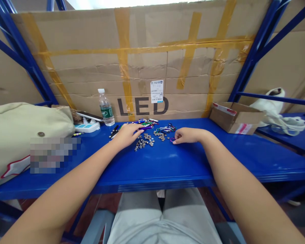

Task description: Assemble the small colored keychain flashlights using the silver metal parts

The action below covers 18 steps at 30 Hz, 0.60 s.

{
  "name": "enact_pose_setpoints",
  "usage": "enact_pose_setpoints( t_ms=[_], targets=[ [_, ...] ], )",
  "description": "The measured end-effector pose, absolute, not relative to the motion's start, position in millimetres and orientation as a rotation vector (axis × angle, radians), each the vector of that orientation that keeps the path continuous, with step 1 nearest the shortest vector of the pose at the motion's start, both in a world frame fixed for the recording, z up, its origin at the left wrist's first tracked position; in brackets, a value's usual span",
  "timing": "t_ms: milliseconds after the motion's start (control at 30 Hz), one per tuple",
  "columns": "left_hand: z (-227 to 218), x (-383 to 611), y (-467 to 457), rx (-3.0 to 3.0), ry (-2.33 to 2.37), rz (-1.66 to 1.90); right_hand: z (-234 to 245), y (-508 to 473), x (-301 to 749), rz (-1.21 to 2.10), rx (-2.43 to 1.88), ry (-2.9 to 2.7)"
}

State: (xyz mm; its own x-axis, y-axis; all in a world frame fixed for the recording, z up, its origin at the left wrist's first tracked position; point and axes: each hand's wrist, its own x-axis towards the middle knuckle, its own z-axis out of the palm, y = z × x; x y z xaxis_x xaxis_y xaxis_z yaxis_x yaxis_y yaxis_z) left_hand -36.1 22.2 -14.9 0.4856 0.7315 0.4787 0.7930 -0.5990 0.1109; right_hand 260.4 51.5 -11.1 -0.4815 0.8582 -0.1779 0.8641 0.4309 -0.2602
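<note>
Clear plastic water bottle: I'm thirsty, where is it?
The clear plastic water bottle stands at the left back of the blue shelf, against the cardboard, beside the white power strip.

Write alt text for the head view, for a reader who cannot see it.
A seated person's two bare hands work on a blue shelf: the left hand holds a purple pen, the right hand pinches a small purple piece. Between them lie small metal parts and coloured clips; a water bottle, a cardboard wall marked LED and an open box stand behind.

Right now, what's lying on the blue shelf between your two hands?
In the head view, between the left hand and right hand lie small metal pieces in loose heaps, with colourful clips just behind them.
</note>
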Motion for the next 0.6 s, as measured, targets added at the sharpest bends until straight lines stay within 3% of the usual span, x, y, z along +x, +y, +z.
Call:
enact_pose_setpoints(
  t_ms=[300,600],
  targets=[
    [-14.3,-25.5,12.0,-2.823,-1.392,-0.888,-13.7,34.6,220.8,-1.115,1.524,3.098],
    [-21.9,-2.6,2.1,-2.846,-1.526,-1.186,-22.1,15.9,179.0,-1.05,1.402,3.367]
  ],
)
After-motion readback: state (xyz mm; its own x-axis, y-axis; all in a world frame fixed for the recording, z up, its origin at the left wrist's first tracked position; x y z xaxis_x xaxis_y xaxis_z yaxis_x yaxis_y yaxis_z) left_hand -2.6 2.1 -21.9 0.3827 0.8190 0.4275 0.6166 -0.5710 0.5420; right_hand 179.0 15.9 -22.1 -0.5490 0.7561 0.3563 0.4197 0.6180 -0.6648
